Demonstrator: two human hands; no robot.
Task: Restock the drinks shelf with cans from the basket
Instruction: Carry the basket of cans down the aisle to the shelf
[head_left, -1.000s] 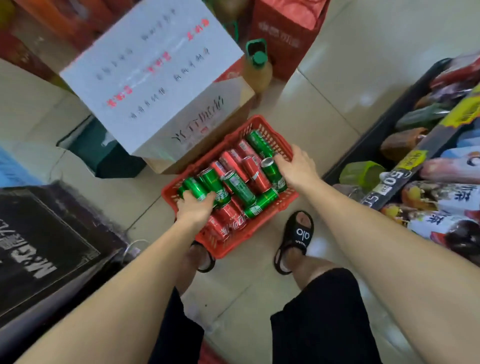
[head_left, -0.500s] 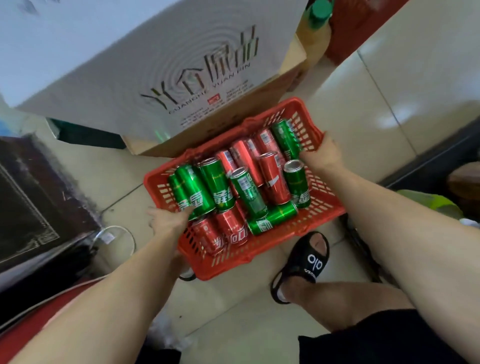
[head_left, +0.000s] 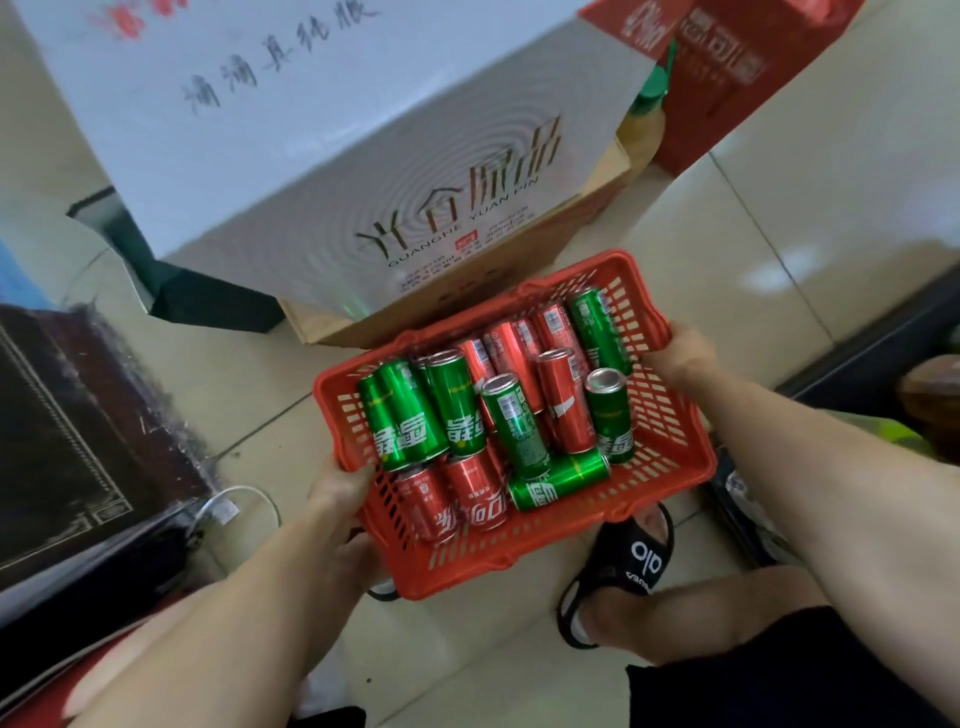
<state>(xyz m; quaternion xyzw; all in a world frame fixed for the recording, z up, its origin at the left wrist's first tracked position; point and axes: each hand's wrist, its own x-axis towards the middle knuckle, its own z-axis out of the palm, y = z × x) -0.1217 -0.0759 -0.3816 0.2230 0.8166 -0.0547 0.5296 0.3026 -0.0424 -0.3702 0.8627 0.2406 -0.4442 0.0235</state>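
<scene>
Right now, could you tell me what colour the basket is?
Red; the basket shows in the head view.

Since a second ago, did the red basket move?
Yes. The red basket is gripped by the left hand and right hand, and its near end now covers part of the black sandal, so it came toward the person.

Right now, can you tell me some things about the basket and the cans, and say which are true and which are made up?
1. The basket is red. True.
2. Only green cans lie in it. False: there are green cans and red cans mixed together.
3. The left hand and the right hand each grip a side of the basket. True.
4. One hand holds a can. False: both hands grip only the basket.
5. The person is barefoot. False: a black sandal is on the foot under the basket.
</scene>
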